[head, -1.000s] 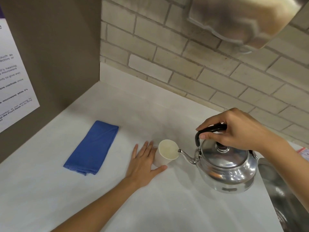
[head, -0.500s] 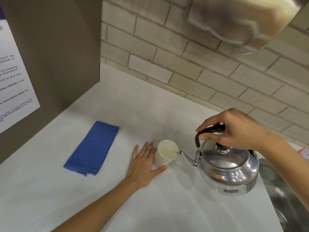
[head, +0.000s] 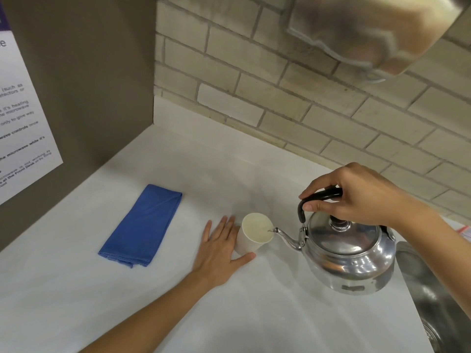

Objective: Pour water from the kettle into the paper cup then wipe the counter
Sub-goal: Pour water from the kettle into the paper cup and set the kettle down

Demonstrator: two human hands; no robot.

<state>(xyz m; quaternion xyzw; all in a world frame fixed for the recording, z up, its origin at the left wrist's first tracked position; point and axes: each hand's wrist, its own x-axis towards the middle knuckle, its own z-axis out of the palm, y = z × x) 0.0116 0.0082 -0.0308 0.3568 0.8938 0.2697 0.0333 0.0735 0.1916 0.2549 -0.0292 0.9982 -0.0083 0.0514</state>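
Two hands at work on a white surface [head: 127, 301]: one steadies a paper cup [head: 252, 233], the other tips a steel kettle [head: 349, 256] toward it.

The left hand [head: 219, 253] lies flat with fingers spread apart, its thumb curving along the near side of the cup and its fingers against the cup's left wall; the right hand [head: 356, 197] is clamped round the kettle's black handle [head: 318, 197], thumb on the near side; the kettle tilts left, its spout tip [head: 275, 230] just over the cup's right rim; whether water is running is too fine to tell; a folded blue cloth [head: 142, 225] lies well to the left of the cup, apart from both hands; a steel sink [head: 438, 301] sits at the right edge, a brick wall [head: 254, 85] behind, a printed notice [head: 20, 123] on the left panel.
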